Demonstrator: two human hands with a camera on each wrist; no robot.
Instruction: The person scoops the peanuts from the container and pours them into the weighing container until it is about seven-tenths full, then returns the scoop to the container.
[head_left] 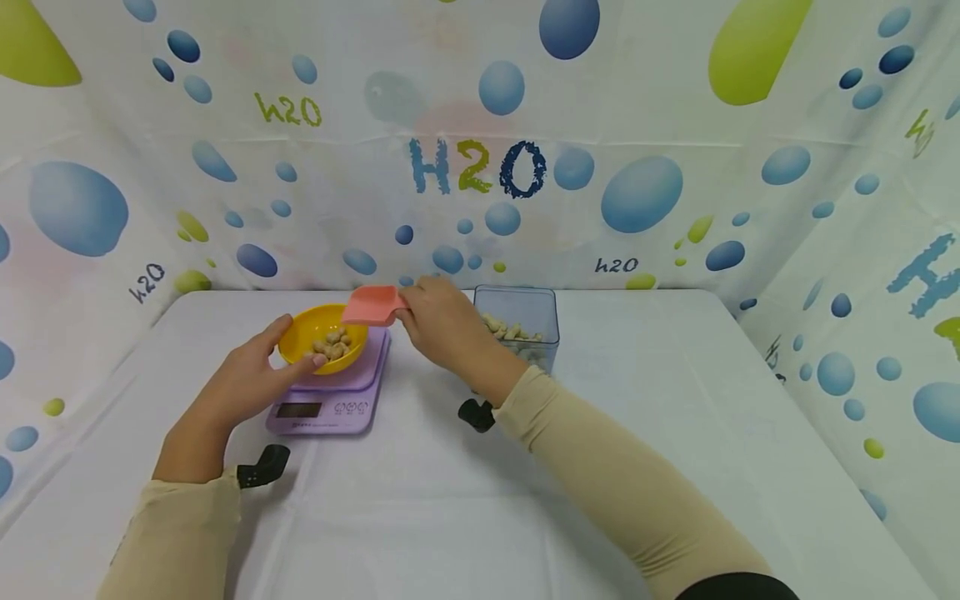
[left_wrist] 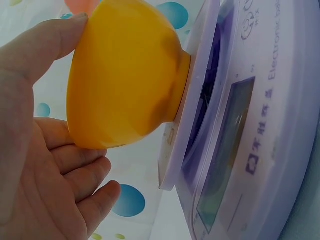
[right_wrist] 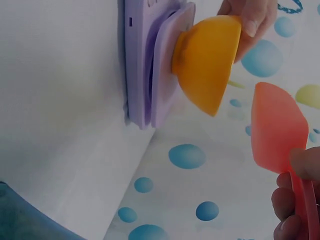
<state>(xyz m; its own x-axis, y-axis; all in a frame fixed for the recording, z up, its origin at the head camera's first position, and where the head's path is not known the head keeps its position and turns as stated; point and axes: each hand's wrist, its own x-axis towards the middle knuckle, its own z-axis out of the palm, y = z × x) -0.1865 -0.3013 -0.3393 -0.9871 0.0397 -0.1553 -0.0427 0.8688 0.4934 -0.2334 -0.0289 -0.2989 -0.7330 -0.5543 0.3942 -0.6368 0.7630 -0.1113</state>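
Note:
On a lilac electronic kitchen scale (head_left: 326, 424) stands a yellow bowl (head_left: 298, 333) with several pale beige nuts (head_left: 332, 344) in it. My left hand (head_left: 243, 375) holds the bowl at its left side, thumb at the near rim and fingers at the outer wall, as the left wrist view shows. A coral-pink scoop (right_wrist: 275, 125) is gripped by its handle in my right hand (head_left: 444, 327). Its blade is raised over the bowl's right rim in the head view. What lies inside the blade is hidden.
To the right, behind my right forearm, a clear bluish plastic box (head_left: 517, 298) holds more pale nuts (head_left: 512, 331). White cloth covers the table (head_left: 420, 508). A curtain (head_left: 337, 225) printed with blue and green drops hangs along the back and sides.

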